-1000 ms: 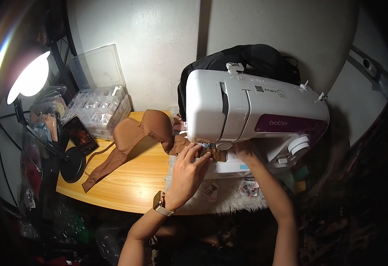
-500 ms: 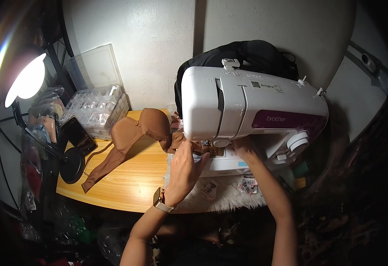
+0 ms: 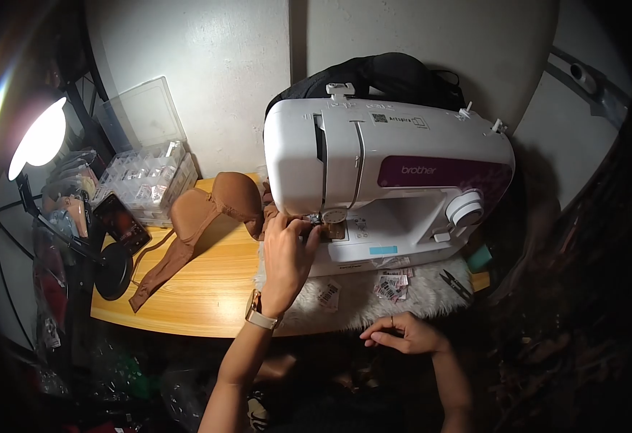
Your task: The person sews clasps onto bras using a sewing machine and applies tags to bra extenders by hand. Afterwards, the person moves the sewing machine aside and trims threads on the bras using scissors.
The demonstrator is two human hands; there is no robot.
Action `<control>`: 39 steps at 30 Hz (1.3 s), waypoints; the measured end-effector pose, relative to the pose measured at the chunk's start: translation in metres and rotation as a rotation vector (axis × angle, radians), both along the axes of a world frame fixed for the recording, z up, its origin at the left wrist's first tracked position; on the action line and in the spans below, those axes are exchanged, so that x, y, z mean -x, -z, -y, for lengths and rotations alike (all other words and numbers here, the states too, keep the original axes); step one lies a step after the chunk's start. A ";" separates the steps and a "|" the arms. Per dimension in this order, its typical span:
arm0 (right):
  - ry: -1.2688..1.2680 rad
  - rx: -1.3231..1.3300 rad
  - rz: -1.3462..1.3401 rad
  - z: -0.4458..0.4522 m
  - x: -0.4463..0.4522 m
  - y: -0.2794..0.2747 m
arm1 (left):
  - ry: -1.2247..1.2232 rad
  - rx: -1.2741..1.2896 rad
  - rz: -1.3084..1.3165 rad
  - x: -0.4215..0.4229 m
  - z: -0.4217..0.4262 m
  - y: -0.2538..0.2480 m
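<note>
A brown bra point(image 3: 197, 216) lies across the left of the table, its far end running under the needle area of the white sewing machine point(image 3: 308, 144). At the machine's needle, my left hand point(image 3: 287, 252) pinches the bra's band, fingertips partly hidden by the hand itself. A watch is on that wrist. My right hand point(image 3: 406, 335) hovers off the table's front edge, fingers loosely bent and apart, holding nothing. On the white fluffy mat point(image 3: 359, 310) between that hand and the machine lie small printed packets point(image 3: 390, 287).
Small scissors point(image 3: 456, 285) rest on the mat at right. A lit lamp point(image 3: 41, 137), a phone point(image 3: 122, 222) and a clear compartment box point(image 3: 146, 180) stand at left. Black fabric point(image 3: 395, 76) is heaped behind the machine, against the wall.
My right hand has come out from under the machine's arm, back toward me past the table edge. My left hand stays at the needle. The whole view has shifted slightly.
</note>
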State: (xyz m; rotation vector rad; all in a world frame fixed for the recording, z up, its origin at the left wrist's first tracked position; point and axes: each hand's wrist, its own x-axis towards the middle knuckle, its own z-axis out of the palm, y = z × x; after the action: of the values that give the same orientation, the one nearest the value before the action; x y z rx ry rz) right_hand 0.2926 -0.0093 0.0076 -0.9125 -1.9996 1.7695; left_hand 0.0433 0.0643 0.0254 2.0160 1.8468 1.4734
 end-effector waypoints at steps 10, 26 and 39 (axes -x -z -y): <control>0.113 -0.125 0.106 0.022 -0.014 0.069 | -0.179 -0.113 -0.267 -0.016 0.002 0.005; 0.239 -1.035 0.444 0.018 0.015 0.215 | 0.338 0.094 -0.270 -0.098 0.050 0.060; 0.376 -0.855 0.349 0.028 0.007 0.220 | 0.477 0.228 0.150 -0.064 0.088 0.030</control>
State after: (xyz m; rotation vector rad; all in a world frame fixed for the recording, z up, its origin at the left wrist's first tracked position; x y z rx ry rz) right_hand 0.2853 -0.0372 -0.2122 -1.2013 -2.2624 0.4720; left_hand 0.1074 -0.0233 -0.0049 1.9846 1.2869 1.1822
